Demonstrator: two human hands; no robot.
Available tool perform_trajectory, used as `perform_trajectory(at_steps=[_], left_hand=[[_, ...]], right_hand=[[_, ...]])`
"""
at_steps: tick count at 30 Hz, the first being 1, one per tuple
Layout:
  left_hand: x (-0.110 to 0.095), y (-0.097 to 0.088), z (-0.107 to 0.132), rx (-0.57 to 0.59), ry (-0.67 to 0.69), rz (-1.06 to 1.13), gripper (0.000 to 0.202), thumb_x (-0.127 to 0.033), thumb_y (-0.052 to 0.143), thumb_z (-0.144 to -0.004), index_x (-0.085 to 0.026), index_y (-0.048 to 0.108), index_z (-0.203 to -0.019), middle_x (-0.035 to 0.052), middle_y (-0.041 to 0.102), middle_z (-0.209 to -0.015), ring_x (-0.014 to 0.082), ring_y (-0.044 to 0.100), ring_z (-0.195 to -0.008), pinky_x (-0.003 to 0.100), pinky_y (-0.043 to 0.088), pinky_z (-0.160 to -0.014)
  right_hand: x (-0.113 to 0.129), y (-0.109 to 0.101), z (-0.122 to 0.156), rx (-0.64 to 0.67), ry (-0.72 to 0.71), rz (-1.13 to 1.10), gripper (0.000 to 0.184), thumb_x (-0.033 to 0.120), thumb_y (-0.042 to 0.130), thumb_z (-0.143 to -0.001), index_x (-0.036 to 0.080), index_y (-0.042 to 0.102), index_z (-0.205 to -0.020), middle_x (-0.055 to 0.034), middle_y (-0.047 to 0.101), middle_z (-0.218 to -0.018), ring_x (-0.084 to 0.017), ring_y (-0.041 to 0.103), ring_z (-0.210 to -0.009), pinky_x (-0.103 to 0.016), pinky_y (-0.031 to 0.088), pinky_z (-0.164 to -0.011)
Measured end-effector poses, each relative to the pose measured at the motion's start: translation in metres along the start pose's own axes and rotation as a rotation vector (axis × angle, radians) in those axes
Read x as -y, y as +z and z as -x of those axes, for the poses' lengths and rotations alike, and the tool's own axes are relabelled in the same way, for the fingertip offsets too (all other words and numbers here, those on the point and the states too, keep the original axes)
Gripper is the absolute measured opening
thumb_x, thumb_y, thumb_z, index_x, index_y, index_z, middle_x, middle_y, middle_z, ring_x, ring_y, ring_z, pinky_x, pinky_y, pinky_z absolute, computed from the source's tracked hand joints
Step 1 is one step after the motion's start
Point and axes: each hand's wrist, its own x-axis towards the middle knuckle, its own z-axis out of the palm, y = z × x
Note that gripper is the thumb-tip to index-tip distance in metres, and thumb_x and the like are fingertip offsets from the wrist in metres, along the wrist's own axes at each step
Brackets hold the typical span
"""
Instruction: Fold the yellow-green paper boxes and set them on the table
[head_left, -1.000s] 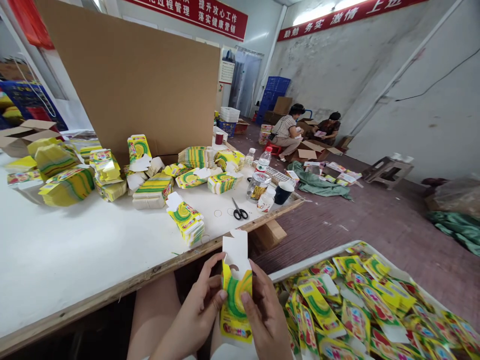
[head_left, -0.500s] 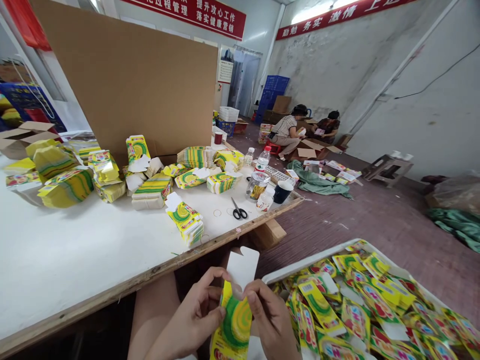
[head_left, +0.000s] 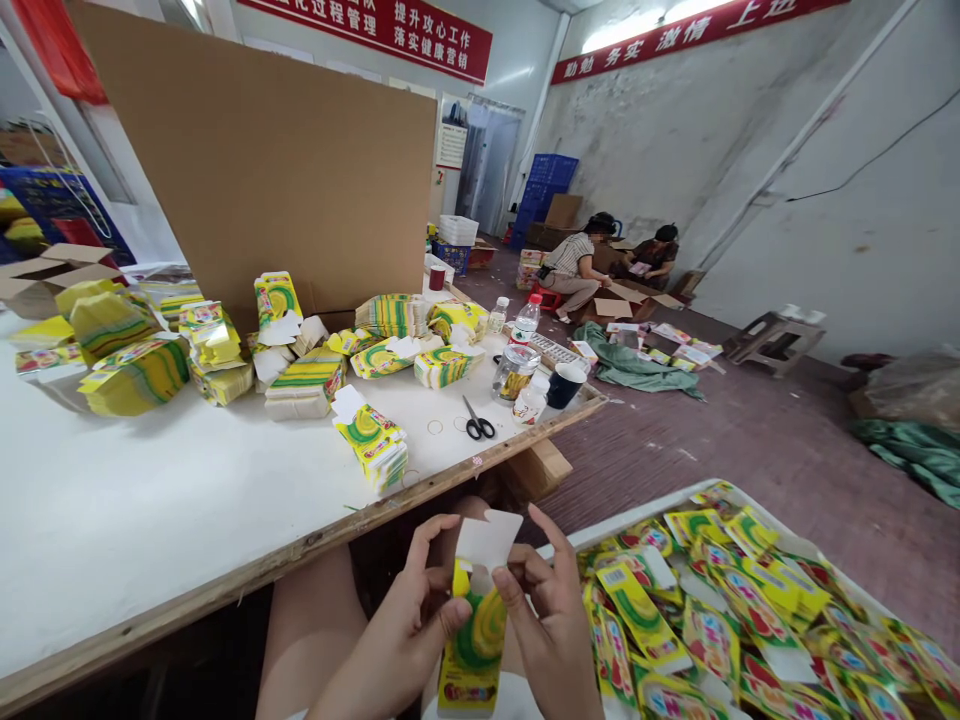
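Carton [head_left: 472, 645] of yellow-green cardboard stood upright, pinched between left hand [head_left: 409, 630] at nine o'clock and right hand [head_left: 553, 625] at three.

The white bench [head_left: 150, 500] carried stacks of flat yellow-green cartons [head_left: 135, 375], with one small stack [head_left: 373, 445] near its front edge. Scissors [head_left: 478, 422] lay beside two rubber bands [head_left: 435, 426], near a jar [head_left: 516, 372], a dark cup [head_left: 566, 385] and bottles [head_left: 526, 320]. A cardboard sheet [head_left: 262, 160] stood at the back.
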Motion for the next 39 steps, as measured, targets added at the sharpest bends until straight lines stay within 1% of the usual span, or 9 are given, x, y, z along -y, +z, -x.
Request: perform_trajectory(at_steps=[2, 4, 7, 11, 16, 19, 28, 36, 39], left_hand=[[0.000, -0.001, 0.000, 0.003, 0.012, -0.040, 0.061, -0.037, 0.056, -0.095, -0.025, 0.022, -0.144, 0.0108, 0.070, -0.110, 0.0216, 0.065, -0.102, 0.033, 0.047, -0.089], [0.000, -0.003, 0.001, -0.004, 0.028, -0.065, 0.050, -0.036, 0.057, -0.094, -0.024, 0.037, -0.139, 0.0117, 0.069, -0.116, 0.0229, 0.065, -0.106, 0.032, 0.048, -0.089], [0.000, -0.003, 0.000, -0.032, 0.061, -0.054, 0.034, -0.035, 0.059, -0.093, -0.022, 0.054, -0.124, 0.0111, 0.071, -0.116, 0.0231, 0.067, -0.102, 0.030, 0.051, -0.084], [0.002, -0.003, -0.002, -0.077, 0.075, -0.078, 0.028, -0.034, 0.060, -0.092, -0.022, 0.058, -0.118, 0.0098, 0.073, -0.113, 0.0226, 0.069, -0.099, 0.029, 0.053, -0.081], [0.001, -0.005, -0.005, -0.110, 0.066, -0.129, 0.030, -0.032, 0.057, -0.094, -0.023, 0.054, -0.122, 0.0096, 0.072, -0.116, 0.0220, 0.068, -0.103, 0.030, 0.053, -0.088], [0.001, -0.006, -0.004, -0.102, 0.046, -0.169, 0.031, -0.031, 0.055, -0.094, -0.024, 0.052, -0.124, 0.0101, 0.070, -0.120, 0.0220, 0.066, -0.108, 0.030, 0.052, -0.092], [0.005, -0.006, 0.001, -0.048, 0.021, -0.170, 0.038, -0.029, 0.050, -0.097, -0.027, 0.046, -0.135, 0.0115, 0.061, -0.134, 0.0242, 0.059, -0.120, 0.037, 0.047, -0.103], [0.012, -0.007, -0.001, -0.092, 0.019, -0.252, 0.042, -0.029, 0.051, -0.096, -0.025, 0.048, -0.138, 0.0122, 0.062, -0.133, 0.0249, 0.061, -0.116, 0.036, 0.048, -0.102], [0.015, -0.008, 0.000, -0.116, 0.003, -0.304, 0.044, -0.029, 0.052, -0.095, -0.025, 0.049, -0.139, 0.0127, 0.062, -0.133, 0.0253, 0.061, -0.115, 0.037, 0.047, -0.103]], right_hand=[[0.000, -0.001, -0.002, 0.027, -0.037, 0.055, 0.038, 0.033, 0.060, -0.094, 0.028, 0.053, -0.130, -0.0030, 0.071, -0.093, -0.017, 0.067, -0.080, -0.025, 0.055, -0.074], [0.001, -0.004, -0.004, 0.034, -0.135, 0.133, 0.021, 0.033, 0.060, -0.093, 0.025, 0.070, -0.109, -0.0052, 0.070, -0.096, -0.020, 0.067, -0.087, -0.026, 0.054, -0.076], [0.005, -0.008, -0.007, 0.023, -0.296, 0.189, 0.025, 0.040, 0.058, -0.093, 0.025, 0.076, -0.102, -0.0063, 0.068, -0.092, -0.021, 0.064, -0.088, -0.028, 0.054, -0.075], [0.009, -0.012, -0.004, 0.095, -0.278, 0.169, 0.037, 0.047, 0.050, -0.095, 0.024, 0.073, -0.113, -0.0082, 0.070, -0.094, -0.023, 0.064, -0.087, -0.033, 0.053, -0.077], [0.010, -0.005, 0.000, 0.118, 0.004, 0.221, 0.037, 0.042, 0.061, -0.090, 0.021, 0.069, -0.119, 0.0003, 0.060, -0.068, -0.015, 0.055, -0.058, -0.024, 0.047, -0.055], [0.010, 0.001, 0.000, 0.178, 0.113, 0.184, 0.042, 0.041, 0.063, -0.088, 0.020, 0.064, -0.125, 0.0000, 0.062, -0.072, -0.015, 0.057, -0.062, -0.023, 0.048, -0.057], [0.008, 0.004, -0.003, 0.149, 0.105, 0.279, 0.029, 0.037, 0.059, -0.089, 0.020, 0.064, -0.112, 0.0012, 0.063, -0.071, -0.015, 0.055, -0.061, -0.022, 0.045, -0.056], [0.007, 0.002, -0.006, 0.209, 0.126, 0.374, 0.037, 0.027, 0.058, -0.086, 0.022, 0.055, -0.123, -0.0009, 0.071, -0.086, -0.017, 0.064, -0.069, -0.025, 0.050, -0.063], [0.001, 0.000, -0.006, 0.176, 0.097, 0.474, 0.036, 0.029, 0.057, -0.086, 0.023, 0.056, -0.122, 0.0007, 0.068, -0.078, -0.017, 0.063, -0.066, -0.026, 0.049, -0.061]])
